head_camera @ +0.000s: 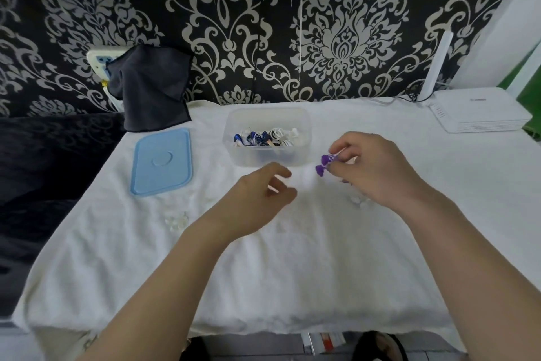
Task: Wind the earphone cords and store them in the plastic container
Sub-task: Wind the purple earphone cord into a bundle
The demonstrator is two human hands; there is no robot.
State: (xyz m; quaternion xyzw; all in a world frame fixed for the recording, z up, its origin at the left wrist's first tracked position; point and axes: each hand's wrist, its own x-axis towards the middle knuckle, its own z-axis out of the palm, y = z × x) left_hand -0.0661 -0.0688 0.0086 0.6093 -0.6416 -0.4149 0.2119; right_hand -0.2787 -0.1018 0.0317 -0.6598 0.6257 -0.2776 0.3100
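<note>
The right hand (371, 167) pinches a pair of purple earphones (324, 164) between curled fingers and thumb, the two buds sticking out to the left of the fingertips and a thin pale cord end poking up above them. How much cord is already wound inside the fist cannot be told. The left hand (263, 188) hovers just beside, fingers loosely curled toward the thumb; it seems to hold nothing, though a fine strand between the fingers would be too faint to see.

Just beyond both hands stands the clear plastic container (301, 126), open, with several wound earphone sets in blue, white and black lying inside. Its blue lid (162, 161) lies flat to the left on the white towel (263, 273) covering the table.

This looks like the winding step for the purple pair, late in the task. The next move likely calls for securing the loose end so the coil holds, then carrying the bundle the short way forward over the container's near wall and releasing it.
</note>
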